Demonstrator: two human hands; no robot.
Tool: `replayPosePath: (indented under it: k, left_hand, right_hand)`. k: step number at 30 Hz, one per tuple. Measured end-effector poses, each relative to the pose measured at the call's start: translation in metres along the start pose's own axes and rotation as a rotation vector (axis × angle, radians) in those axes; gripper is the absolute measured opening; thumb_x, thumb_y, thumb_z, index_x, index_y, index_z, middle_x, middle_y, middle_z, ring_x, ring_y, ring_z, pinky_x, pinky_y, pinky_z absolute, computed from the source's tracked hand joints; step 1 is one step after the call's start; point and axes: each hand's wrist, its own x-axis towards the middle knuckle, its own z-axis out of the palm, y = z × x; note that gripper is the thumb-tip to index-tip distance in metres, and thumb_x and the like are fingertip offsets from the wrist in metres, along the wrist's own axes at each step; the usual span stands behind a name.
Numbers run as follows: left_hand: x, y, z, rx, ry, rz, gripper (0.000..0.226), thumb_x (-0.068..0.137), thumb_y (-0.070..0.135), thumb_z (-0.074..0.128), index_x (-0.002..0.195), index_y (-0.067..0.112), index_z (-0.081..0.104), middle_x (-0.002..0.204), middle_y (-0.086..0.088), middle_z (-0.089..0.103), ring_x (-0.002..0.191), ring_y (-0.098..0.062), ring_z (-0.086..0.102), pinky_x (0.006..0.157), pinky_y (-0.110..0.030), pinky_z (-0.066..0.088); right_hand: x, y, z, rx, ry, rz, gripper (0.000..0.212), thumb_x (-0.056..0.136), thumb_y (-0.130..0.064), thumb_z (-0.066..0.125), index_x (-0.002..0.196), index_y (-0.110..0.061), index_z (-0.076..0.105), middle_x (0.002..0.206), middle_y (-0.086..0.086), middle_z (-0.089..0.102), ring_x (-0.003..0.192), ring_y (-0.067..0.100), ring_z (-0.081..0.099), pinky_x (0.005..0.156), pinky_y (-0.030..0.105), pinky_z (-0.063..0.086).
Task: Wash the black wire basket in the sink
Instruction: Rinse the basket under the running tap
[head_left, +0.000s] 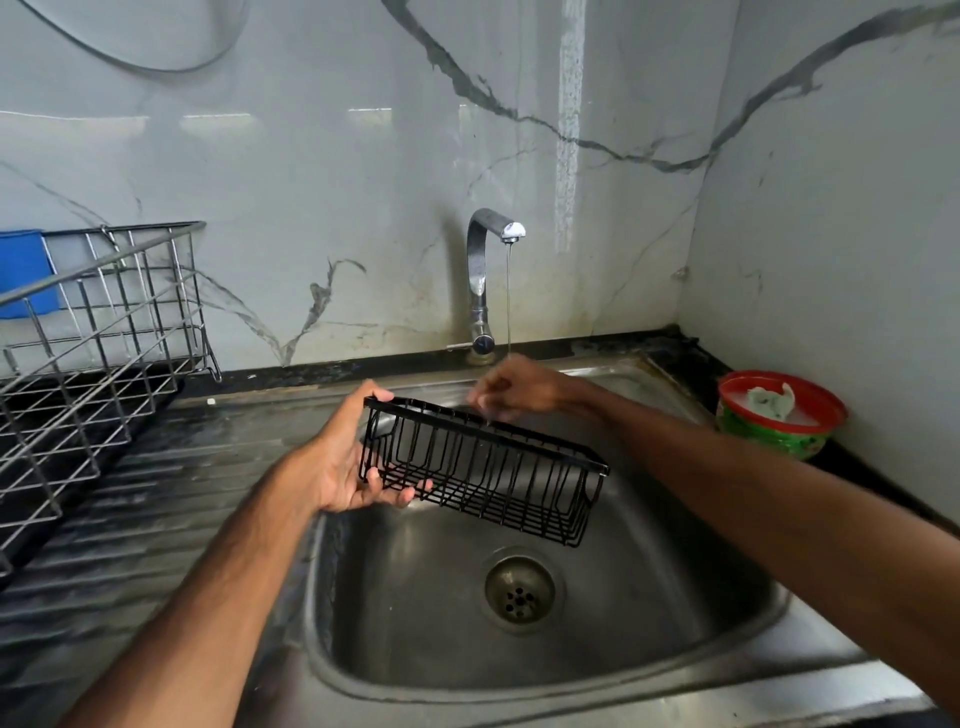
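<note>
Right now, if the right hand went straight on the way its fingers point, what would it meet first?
Probably the back rim of the black wire basket, just below and left of the right hand; blur hides whether they already touch.

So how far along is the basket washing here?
Done: the tap is running a thin stream. In hand: left hand grips the black basket over the sink, right hand under the stream. Left: the basket is not under the water yet.
</note>
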Motion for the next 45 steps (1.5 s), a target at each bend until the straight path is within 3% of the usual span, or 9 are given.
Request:
replayPosePath:
  k: [2, 5, 9, 18, 28, 31, 35, 40, 45]
  left_hand:
    - [0.000, 0.000, 0.001, 0.017, -0.003, 0.007, 0.080, 0.078, 0.068, 0.056, 0.121, 0.001, 0.067, 0.111, -0.035, 0.069, 0.061, -0.038, 0.067, 0.029, -0.015, 0.039]
    - [0.002, -0.002, 0.002, 0.018, -0.001, 0.014, 0.081, 0.078, 0.068, 0.056, 0.121, 0.001, 0.066, 0.111, -0.035, 0.068, 0.060, -0.038, 0.067, 0.029, -0.015, 0.039]
    - [0.004, -0.001, 0.002, -0.028, 0.005, 0.038, 0.085, 0.079, 0.069, 0.056, 0.128, 0.000, 0.065, 0.121, -0.038, 0.067, 0.060, -0.038, 0.067, 0.029, -0.016, 0.040]
    - [0.002, -0.003, 0.010, -0.016, -0.016, 0.062, 0.081, 0.080, 0.069, 0.055, 0.121, 0.001, 0.067, 0.121, -0.038, 0.067, 0.060, -0.037, 0.066, 0.029, -0.016, 0.037]
    - [0.002, -0.004, 0.029, 0.036, -0.047, 0.072, 0.068, 0.084, 0.073, 0.052, 0.107, 0.011, 0.068, 0.102, -0.032, 0.073, 0.066, -0.043, 0.068, 0.030, -0.016, 0.037]
    - [0.002, -0.004, 0.026, 0.019, -0.020, 0.092, 0.069, 0.085, 0.071, 0.050, 0.106, 0.009, 0.069, 0.097, -0.031, 0.073, 0.058, -0.042, 0.068, 0.029, -0.016, 0.037]
    - [0.004, -0.003, 0.015, -0.014, 0.000, 0.108, 0.077, 0.082, 0.072, 0.052, 0.107, 0.002, 0.069, 0.103, -0.033, 0.069, 0.058, -0.040, 0.067, 0.029, -0.017, 0.040]
    - [0.003, -0.002, 0.011, -0.011, 0.021, 0.153, 0.079, 0.083, 0.073, 0.051, 0.107, 0.000, 0.070, 0.109, -0.034, 0.070, 0.060, -0.040, 0.067, 0.030, -0.018, 0.040]
    - [0.001, -0.002, 0.017, 0.029, 0.030, 0.185, 0.079, 0.084, 0.074, 0.049, 0.097, 0.001, 0.075, 0.109, -0.034, 0.072, 0.060, -0.038, 0.066, 0.029, -0.017, 0.038]
  right_hand:
    - [0.004, -0.018, 0.002, 0.252, 0.090, 0.029, 0.023, 0.099, -0.015, 0.062, 0.111, 0.003, 0.070, 0.103, 0.016, 0.075, 0.091, 0.025, 0.075, 0.082, 0.038, 0.062]
    - [-0.003, -0.025, -0.004, 0.450, -0.112, 0.178, 0.049, 0.106, -0.036, 0.048, 0.120, 0.008, 0.064, 0.111, 0.024, 0.072, 0.101, 0.034, 0.073, 0.086, 0.038, 0.061]
    - [-0.018, 0.013, -0.010, 0.324, -0.394, 0.363, 0.074, 0.104, -0.058, 0.029, 0.128, 0.005, 0.060, 0.122, 0.024, 0.069, 0.117, 0.041, 0.065, 0.107, 0.055, 0.047]
    - [-0.030, 0.009, -0.023, 0.175, -0.550, 0.543, 0.117, 0.086, -0.085, 0.008, 0.125, 0.011, 0.062, 0.116, 0.028, 0.070, 0.107, 0.041, 0.070, 0.102, 0.053, 0.052]
    - [0.036, -0.029, 0.008, 0.478, -0.308, 0.307, 0.113, 0.090, -0.081, 0.002, 0.126, 0.010, 0.059, 0.112, 0.027, 0.069, 0.096, 0.032, 0.070, 0.089, 0.041, 0.056]
    - [0.033, -0.019, 0.010, 0.510, -0.366, 0.294, 0.112, 0.090, -0.081, 0.002, 0.131, 0.006, 0.058, 0.131, 0.031, 0.061, 0.114, 0.039, 0.063, 0.106, 0.052, 0.045]
    - [0.009, 0.011, -0.003, 0.383, -0.514, 0.384, 0.117, 0.085, -0.085, 0.000, 0.135, 0.005, 0.056, 0.134, 0.026, 0.062, 0.125, 0.042, 0.059, 0.107, 0.051, 0.046]
    - [-0.020, 0.034, -0.030, 0.269, -0.607, 0.538, 0.119, 0.084, -0.087, 0.005, 0.134, 0.007, 0.057, 0.129, 0.027, 0.064, 0.123, 0.041, 0.061, 0.113, 0.056, 0.041]
    - [-0.014, 0.016, -0.024, 0.198, -0.516, 0.498, 0.120, 0.083, -0.089, 0.004, 0.126, 0.007, 0.063, 0.119, 0.025, 0.070, 0.113, 0.039, 0.068, 0.100, 0.047, 0.052]
